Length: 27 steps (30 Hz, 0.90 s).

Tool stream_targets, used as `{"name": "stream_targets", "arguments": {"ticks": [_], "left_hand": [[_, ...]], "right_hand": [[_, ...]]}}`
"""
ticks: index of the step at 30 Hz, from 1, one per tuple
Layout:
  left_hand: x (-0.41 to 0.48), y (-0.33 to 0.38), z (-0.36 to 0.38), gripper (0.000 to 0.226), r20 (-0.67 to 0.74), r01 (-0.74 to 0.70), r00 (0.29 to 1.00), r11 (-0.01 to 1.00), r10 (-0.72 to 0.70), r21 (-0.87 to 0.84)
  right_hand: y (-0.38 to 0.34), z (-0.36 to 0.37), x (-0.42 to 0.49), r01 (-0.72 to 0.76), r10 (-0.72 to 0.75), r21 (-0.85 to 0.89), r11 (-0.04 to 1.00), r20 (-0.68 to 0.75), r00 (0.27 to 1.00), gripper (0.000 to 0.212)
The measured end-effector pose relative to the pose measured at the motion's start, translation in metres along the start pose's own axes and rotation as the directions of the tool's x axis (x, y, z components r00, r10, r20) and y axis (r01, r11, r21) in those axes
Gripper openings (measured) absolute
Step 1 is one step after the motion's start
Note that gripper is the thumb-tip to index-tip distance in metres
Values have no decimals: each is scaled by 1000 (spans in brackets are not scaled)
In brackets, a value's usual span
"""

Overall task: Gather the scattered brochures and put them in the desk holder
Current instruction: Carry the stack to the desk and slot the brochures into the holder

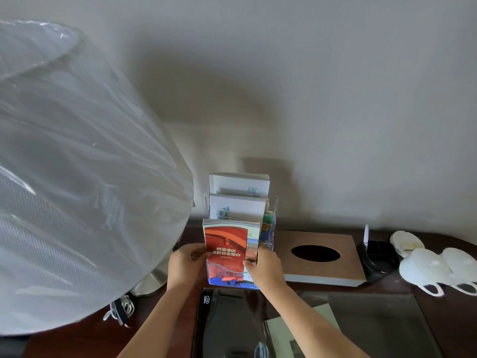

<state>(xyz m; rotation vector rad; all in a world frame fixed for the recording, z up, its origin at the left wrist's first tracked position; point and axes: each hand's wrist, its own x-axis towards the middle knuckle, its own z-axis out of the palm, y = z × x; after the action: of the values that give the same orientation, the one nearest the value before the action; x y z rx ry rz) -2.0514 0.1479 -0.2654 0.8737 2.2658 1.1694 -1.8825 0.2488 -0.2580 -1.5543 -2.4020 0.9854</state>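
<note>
The red brochures (227,244) stand in the front pocket of the clear desk holder (271,223), a thick stack held at both edges. To seat them well, I'd say press the stack down evenly, both sides together, so the bottom edges meet the pocket floor and no sheet rides up; a light tap to square the top would help. The front cover is red-orange with white characters, a blue strip showing through the acrylic at its foot; the top edges look slightly fanned.

The left hand (184,264), at nine o'clock of the stack, pinches its left edge with thumb in front. The right hand (263,267), at four o'clock, pinches the right edge likewise.

At twelve o'clock, two tiers of white booklets (237,206) rise behind. At three o'clock lies a wooden tissue box (322,270); at nine, a plastic-wrapped lampshade (77,177).
</note>
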Motion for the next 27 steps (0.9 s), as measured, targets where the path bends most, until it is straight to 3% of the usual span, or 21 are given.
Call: {"name": "stream_targets", "arguments": {"ticks": [6, 12, 16, 20, 23, 27], "left_hand": [[2, -6, 14, 20, -27, 60, 998, 998, -59, 17], [-2, -7, 19, 16, -86, 44, 996, 994, -36, 101], [-3, -8, 19, 34, -165, 37, 986, 997, -24, 75], [4, -8, 18, 52, 12, 171, 985, 974, -174, 146], [6, -9, 21, 35, 151, 188, 964, 962, -219, 197], [0, -9, 23, 27, 160, 236, 955, 968, -248, 88]], "right_hand": [[-2, 7, -7, -101, 99, -57, 993, -46, 994, 28], [-6, 1, -2, -175, 175, 10, 984, -24, 984, 28], [1, -7, -6, -156, 162, 92, 983, -62, 985, 23], [23, -19, -15, -208, 222, 92, 974, -192, 956, 24], [39, -20, -14, -290, 302, 143, 946, -72, 951, 34], [41, -19, -7, -244, 242, 117, 963, 29, 970, 19]]}}
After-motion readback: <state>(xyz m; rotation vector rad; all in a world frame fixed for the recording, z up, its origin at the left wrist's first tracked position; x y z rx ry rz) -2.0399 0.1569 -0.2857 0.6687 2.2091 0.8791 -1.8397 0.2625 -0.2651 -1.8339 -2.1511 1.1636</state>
